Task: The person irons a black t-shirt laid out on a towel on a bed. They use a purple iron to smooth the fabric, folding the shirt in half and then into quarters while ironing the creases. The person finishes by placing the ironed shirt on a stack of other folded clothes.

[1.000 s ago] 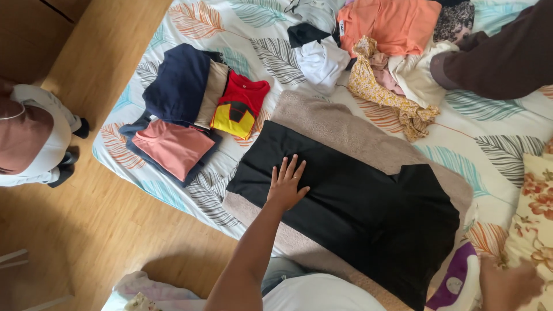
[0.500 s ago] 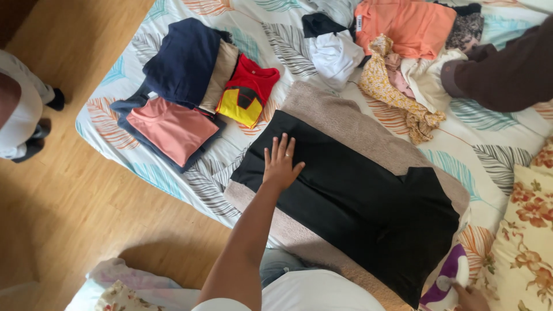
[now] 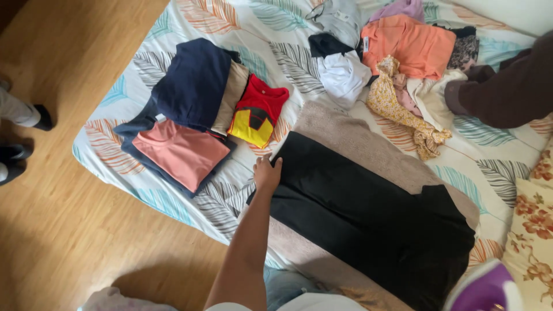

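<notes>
While the black garment (image 3: 368, 219) is lying flat on a beige towel (image 3: 357, 141) across the bed (image 3: 265, 46), I am gripping its lower left edge with my left hand (image 3: 267, 174), fingers curled onto the cloth. My right hand is not showing, though a purple iron (image 3: 484, 288) is sitting at the bottom right corner. Folded clothes (image 3: 196, 109) are lying just beyond my fingers, and a loose heap (image 3: 403, 63) is lying farther up.

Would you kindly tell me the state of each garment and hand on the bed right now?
Black garment: spread flat on a beige towel.
Left hand: gripping the black garment's edge.
Salmon shirt: folded.
Navy garment: folded.
Red and yellow shirt: folded.
Floral yellow garment: crumpled.
Purple iron: mostly cropped.
</notes>
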